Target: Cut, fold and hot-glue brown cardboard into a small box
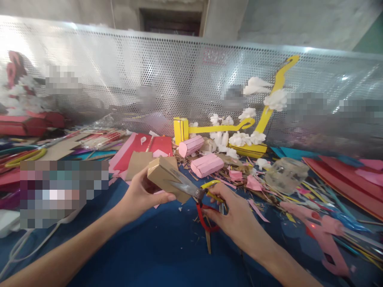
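Observation:
My left hand is closed around a small brown cardboard box, tilted up above the blue table. In my right hand is a pair of scissors with one yellow and one red handle loop. The blades are spread and lie against the box, pointing left; where the lower blade runs is partly hidden. Just beyond the hands lie two pink paper prisms with dark lines along their edges.
Yellow paper shapes with white paper flowers stand at the back against a perforated metal panel. Paper scraps cover the middle. At right lies a pink glue gun near a clear plastic container. White cables run at left.

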The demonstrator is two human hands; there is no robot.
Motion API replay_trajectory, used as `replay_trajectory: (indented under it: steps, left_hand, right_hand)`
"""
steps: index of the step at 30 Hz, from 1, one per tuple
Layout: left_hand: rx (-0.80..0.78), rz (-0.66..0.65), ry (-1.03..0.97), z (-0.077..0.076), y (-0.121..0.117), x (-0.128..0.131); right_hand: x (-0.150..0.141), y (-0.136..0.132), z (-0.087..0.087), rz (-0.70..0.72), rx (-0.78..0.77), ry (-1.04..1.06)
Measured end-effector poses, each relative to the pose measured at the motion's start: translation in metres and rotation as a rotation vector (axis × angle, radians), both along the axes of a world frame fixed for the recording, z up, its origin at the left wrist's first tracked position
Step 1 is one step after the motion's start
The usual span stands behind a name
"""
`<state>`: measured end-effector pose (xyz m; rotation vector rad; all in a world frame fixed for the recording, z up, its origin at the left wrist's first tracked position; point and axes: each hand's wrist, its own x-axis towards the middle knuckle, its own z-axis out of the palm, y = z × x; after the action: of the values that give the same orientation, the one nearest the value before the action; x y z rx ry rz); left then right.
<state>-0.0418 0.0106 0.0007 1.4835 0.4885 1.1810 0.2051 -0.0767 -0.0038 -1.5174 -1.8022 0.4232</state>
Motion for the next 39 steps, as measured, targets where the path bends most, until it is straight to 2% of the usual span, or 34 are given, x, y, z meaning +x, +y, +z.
replay_trajectory:
  steps: [7,13,19,23,27,29,32,34,39]
  left_hand:
    - [-0.027,-0.015,-0.002,-0.003,0.001,-0.002]
    - [-0.073,0.059,0.038,-0.003,0.001,-0.003]
    - [-0.086,0.042,-0.024,-0.002,0.003,-0.001]
    - [-0.086,0.064,-0.01,-0.002,0.003,-0.001]
    - [-0.082,0.078,0.001,-0.003,0.003,-0.002]
    - [-0.086,0.088,-0.015,-0.004,0.005,-0.003]
    - [-0.098,0.097,-0.038,-0.008,0.008,-0.004]
    - [-0.098,0.093,-0.048,-0.01,0.01,-0.005]
    - [-0.05,0.041,-0.057,-0.012,0.012,-0.008]
  right_hand:
    - [0.003,-0.002,0.002,0.016,-0.05,0.03]
    - [0.006,-0.003,-0.001,0.027,-0.041,0.023]
    - [0.009,0.007,-0.013,-0.002,-0.014,0.305]
    - [0.009,0.008,-0.008,-0.013,-0.059,0.435]
    - [0.005,0.002,-0.002,0.025,-0.125,0.327]
    - [0.003,0.0,-0.002,0.035,-0.086,0.19]
    - [0.002,0.0,-0.005,-0.023,-0.021,0.032]
    - [0.003,0.001,-0.006,-0.048,-0.005,0.002]
    - [0.004,0.0,-0.001,0.009,0.012,-0.018]
